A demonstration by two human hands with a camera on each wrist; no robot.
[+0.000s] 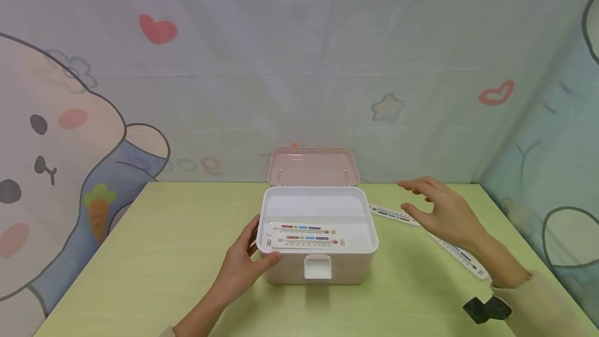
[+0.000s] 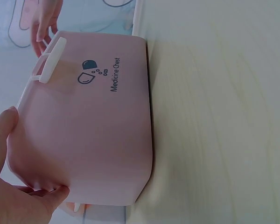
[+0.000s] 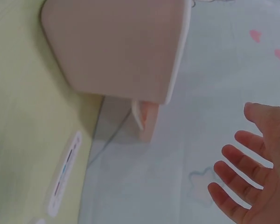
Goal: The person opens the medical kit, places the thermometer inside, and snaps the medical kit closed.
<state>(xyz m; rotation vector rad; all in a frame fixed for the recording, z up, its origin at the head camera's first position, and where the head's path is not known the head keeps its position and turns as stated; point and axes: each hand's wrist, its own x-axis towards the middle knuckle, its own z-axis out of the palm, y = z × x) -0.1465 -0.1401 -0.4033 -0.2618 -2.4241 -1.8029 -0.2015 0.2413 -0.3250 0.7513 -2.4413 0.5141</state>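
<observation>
Yellow-green, the table (image 1: 154, 254) is running along the left, where the left hand (image 1: 237, 268) is gripping the box (image 1: 351, 268) by its near left corner, thumb lying over the rim, fingers curling round the side. A hard tug there could, I'd guess, be tipping everything inside. In the tray's (image 1: 290, 205) front compartment two strips (image 1: 309, 242) are lying, one just behind the other; they're looking thin, so a jolt might be sending them sliding. Behind, the lid (image 1: 313, 167) is standing open; a knock could be bringing it down on fingers. To the right, the right hand (image 1: 449, 216) is hanging in the air, fingers loosely spread, holding nothing. Around it, a far strip (image 1: 395, 215) and a near strip (image 1: 460, 260) are lying flat on the table. Fingertips could be failing to get under such thin edges, or a low sleeve (image 1: 543, 306) could be sweeping the near strip aside.
</observation>
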